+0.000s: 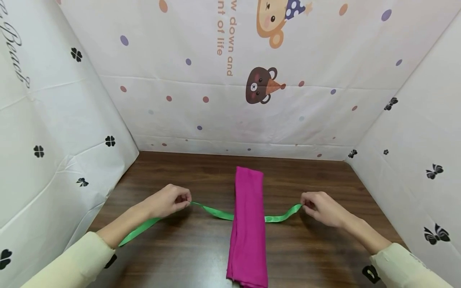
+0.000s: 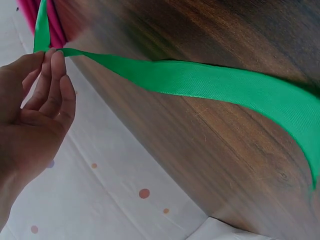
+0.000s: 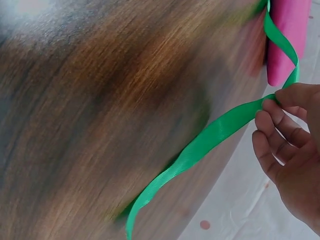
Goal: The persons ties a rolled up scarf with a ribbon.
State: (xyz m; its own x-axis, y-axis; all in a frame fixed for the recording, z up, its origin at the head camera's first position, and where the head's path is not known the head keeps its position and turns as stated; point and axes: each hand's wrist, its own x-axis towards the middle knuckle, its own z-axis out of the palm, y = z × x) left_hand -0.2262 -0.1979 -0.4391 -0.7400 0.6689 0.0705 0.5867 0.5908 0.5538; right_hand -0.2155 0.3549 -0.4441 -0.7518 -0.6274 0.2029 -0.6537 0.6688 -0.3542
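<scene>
Two cream-coloured sleeves enter at the lower corners of the head view, one (image 1: pixel 68 260) at lower left, the other (image 1: pixel 407 266) at lower right, each with a small black strap at the wrist. Just beyond them, at the lower centre, a long folded magenta cloth (image 1: pixel 247 228) lies on the dark brown wooden table (image 1: pixel 180 256), running from the bottom edge up toward the middle of the frame. A shiny green satin ribbon (image 1: pixel 216 213) passes under this cloth at about mid-height and comes out on both sides — one stretch rises leftward, the other rightward. The left hand (image 1: pixel 169 200), left of centre, pinches the ribbon between thumb and fingertips, and the ribbon's loose tail trails down toward the lower left along the forearm. The right hand (image 1: pixel 322 208), right of centre, pinches the other end the same way — the right wrist view shows the fingers curled over the ribbon with the thumb above it. Farther back, white plastic sheeting (image 1: pixel 230 112) printed with coloured dots, cartoon bears and orange lettering walls the table across the upper half of the frame.
</scene>
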